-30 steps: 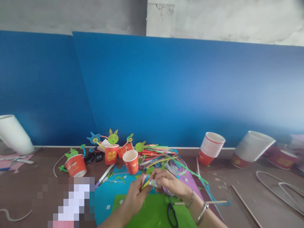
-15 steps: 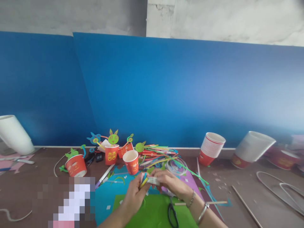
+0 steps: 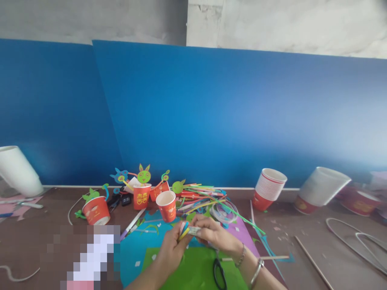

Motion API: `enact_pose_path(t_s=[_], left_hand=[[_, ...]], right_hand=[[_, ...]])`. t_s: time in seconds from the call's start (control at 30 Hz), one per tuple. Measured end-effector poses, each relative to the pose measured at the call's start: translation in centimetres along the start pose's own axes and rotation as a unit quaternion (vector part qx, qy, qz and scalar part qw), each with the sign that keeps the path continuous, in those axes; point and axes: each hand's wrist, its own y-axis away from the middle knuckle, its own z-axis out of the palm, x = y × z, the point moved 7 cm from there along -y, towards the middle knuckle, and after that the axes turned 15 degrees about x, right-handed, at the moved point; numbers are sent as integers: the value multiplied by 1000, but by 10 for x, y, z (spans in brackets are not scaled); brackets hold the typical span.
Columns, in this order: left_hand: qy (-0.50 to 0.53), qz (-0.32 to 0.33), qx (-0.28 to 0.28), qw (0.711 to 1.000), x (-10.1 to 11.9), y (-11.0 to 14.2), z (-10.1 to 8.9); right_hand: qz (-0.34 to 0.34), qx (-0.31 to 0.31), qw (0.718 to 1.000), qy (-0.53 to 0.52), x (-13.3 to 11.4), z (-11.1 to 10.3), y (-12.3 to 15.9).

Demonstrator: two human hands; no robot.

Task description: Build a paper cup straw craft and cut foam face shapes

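My left hand (image 3: 173,247) is closed on a small bundle of short coloured strips (image 3: 184,230), pink, blue and yellow, whose exact kind I cannot make out. My right hand (image 3: 219,235), with bracelets at the wrist, pinches a small whitish, partly clear piece (image 3: 194,230) that touches the bundle's end. Both hands meet above a green sheet (image 3: 187,268) and a blue sheet (image 3: 131,251). Just beyond them stands a red paper cup (image 3: 167,209). Below my right hand lies a pair of scissors (image 3: 219,274), its blades mostly hidden.
Paper cups with cut-out animal heads (image 3: 142,196) stand behind, beside a heap of coloured straws (image 3: 202,197). A coil of clear tubing (image 3: 225,211) rests nearby. Stacked cups (image 3: 270,189) lean at right, near a wooden stick (image 3: 313,262). A blue panel (image 3: 211,117) rises behind the table.
My fingers have shifted very slightly around the bundle and the whitish piece. Both hands keep their hold, and the things on the table stay put.
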Motion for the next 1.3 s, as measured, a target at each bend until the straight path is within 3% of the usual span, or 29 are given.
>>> enact_pose_path(t_s=[0.23,0.43,0.6,0.77,0.97,1.3], left_hand=[[-14,-4,5,1000,-1,0,0],[-12,15,8,1000,-4,-2,-4],[-20,27,-13,999,3,0,-1],[-28,24,-38,999,8,3,3],[-25,17,-39,999,8,4,4],[-24,15,-8,1000,-2,-1,-2]], right_hand=[[-14,33,999,10,2,1,-2],[87,4,994,-66,6,-2,1],[58,-9,998,-36,-6,-5,1],[66,-7,997,-36,5,-3,-1],[59,21,998,-25,19,-1,-3],[100,-1,992,-79,0,-4,2]])
